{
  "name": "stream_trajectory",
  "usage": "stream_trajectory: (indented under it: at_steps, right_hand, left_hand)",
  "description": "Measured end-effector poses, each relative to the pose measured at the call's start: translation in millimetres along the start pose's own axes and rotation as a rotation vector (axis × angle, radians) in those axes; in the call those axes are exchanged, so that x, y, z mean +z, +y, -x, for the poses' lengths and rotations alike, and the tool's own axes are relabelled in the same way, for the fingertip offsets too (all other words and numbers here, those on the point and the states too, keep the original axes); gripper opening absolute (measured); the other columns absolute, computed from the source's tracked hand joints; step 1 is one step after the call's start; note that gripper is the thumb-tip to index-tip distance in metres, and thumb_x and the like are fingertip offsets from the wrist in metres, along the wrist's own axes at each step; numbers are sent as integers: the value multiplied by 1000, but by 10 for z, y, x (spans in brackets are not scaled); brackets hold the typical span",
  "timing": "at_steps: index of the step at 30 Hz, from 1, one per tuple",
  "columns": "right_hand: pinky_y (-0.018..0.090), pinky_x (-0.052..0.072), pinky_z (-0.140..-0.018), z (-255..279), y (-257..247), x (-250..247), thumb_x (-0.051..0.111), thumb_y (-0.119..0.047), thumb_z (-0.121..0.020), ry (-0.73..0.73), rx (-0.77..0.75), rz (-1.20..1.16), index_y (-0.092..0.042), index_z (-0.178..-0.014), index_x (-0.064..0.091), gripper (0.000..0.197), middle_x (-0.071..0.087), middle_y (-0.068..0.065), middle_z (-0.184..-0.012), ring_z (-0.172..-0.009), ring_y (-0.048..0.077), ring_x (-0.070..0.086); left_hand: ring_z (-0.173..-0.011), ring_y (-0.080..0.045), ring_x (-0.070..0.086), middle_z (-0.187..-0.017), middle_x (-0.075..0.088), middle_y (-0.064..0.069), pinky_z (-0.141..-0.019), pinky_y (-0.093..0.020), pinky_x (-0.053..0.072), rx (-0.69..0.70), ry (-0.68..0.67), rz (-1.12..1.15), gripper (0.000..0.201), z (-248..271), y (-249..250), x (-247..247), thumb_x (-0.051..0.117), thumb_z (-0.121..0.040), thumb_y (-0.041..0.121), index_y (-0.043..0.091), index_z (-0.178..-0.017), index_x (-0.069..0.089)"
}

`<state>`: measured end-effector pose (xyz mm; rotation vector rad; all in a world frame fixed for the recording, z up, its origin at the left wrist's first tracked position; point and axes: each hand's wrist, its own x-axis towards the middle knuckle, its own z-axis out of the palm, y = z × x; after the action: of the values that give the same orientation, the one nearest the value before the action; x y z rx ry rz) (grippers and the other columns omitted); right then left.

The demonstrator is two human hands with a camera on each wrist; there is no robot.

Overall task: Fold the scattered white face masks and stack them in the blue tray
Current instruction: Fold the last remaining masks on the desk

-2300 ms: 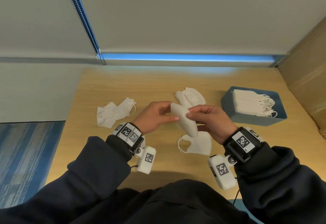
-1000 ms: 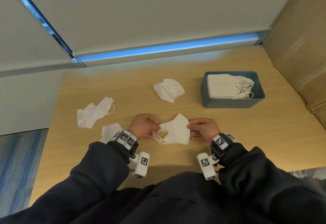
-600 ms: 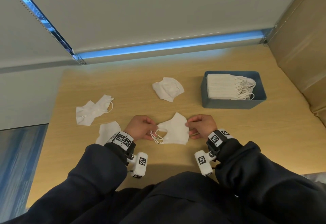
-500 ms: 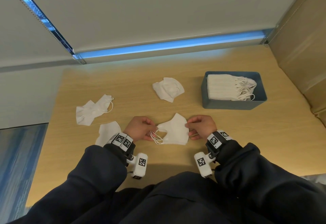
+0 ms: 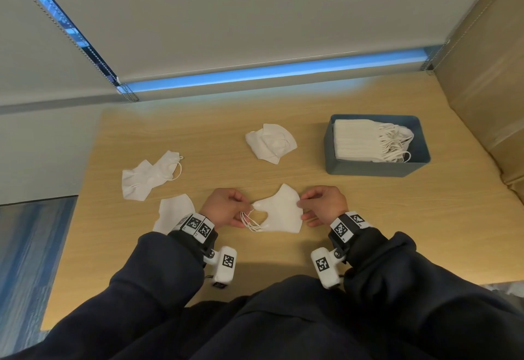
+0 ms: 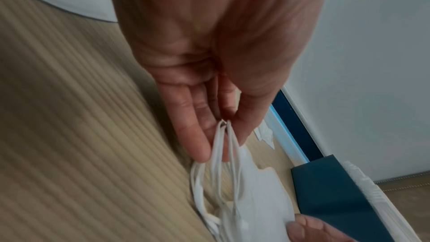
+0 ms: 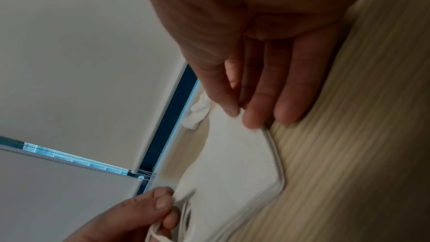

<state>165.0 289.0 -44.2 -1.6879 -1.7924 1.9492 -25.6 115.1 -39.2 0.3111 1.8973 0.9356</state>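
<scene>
White folded mask (image 5: pixel 282 212) sits on the surface in front of the blue tray (image 5: pixel 374 165), my left hand (image 5: pixel 224 207) pinching its ear loops (image 5: pixel 251 219), right hand (image 5: pixel 323 203) pinching its edge. If either pinch slips, I judge the fold springs open or the loops snag.

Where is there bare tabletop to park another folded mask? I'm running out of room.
Bare wood lies right of the right hand, in front of the blue rectangular tray, and along the far edge of the light wooden table. The left side is crowded: two loose white fabric masks beside the left hand.
</scene>
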Motion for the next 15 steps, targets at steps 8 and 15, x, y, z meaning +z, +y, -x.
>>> stream_trajectory:
  at_steps: [8, 15]
  right_hand:
    - [31, 54, -44, 23, -5, 4, 82, -3, -79, 19, 1, 41, -10, -85, 68, 17, 72, 11, -73, -54, 23, 70]
    - [33, 56, -45, 35, -22, 22, 83, -7, -78, 40, -7, 82, -11, -84, 66, 18, 72, 10, -72, -52, 22, 69]
  left_hand:
    - [-76, -26, 72, -87, 75, -16, -77, -48, 63, 21, -12, -40, 14, 5, -23, -57, 80, -81, 6, 5, -92, 72]
    - [-79, -11, 71, -82, 76, 6, -74, -32, 57, 157, 124, -327, 11, 54, 0, -91, 81, -80, 29, 21, -85, 76]
